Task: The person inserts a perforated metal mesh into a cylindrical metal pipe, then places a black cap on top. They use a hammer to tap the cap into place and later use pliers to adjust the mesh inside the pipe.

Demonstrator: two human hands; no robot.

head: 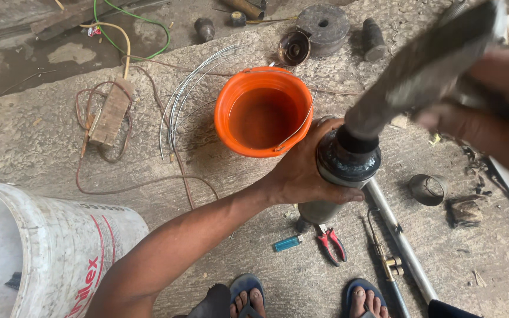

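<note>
Two hands: both clamped on one dark metal cylinder, upright at scene centre-right.
Left hand: wraps the cylinder's glossy black collar.
Right hand: grips a blurred grey shaft slanting up from the cylinder's top.
Orange bucket: round plastic, just left of the cylinder.
Near floor: red pliers, blue lighter, rough concrete open around them.

Left hand gripped an upright dark cylinder; right hand held a blurred tool at its top, beside an orange bucket.
</note>
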